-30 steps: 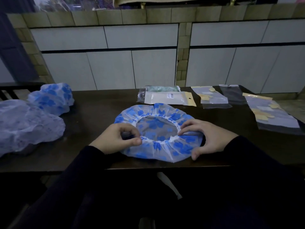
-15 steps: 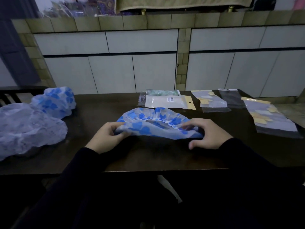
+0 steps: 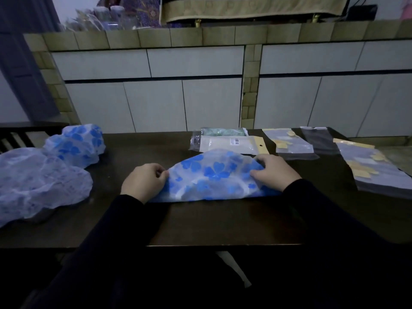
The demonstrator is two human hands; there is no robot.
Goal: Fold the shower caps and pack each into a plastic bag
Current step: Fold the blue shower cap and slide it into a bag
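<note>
Both hands, left (image 3: 142, 182) and right (image 3: 275, 171), pinch opposite ends of the half-folded shower cap (image 3: 214, 177), knuckles up.

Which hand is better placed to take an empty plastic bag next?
Probably the right hand: the empty plastic bags lie on its side of the table. The left hand can go on holding the folded shower cap.

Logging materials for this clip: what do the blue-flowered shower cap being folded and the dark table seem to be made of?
Blue-flowered shower cap: thin translucent plastic film, judging by its crinkles and soft sheen. Dark table: probably varnished wood; smooth, with faint reflections, though the dim light hides any grain.
</note>
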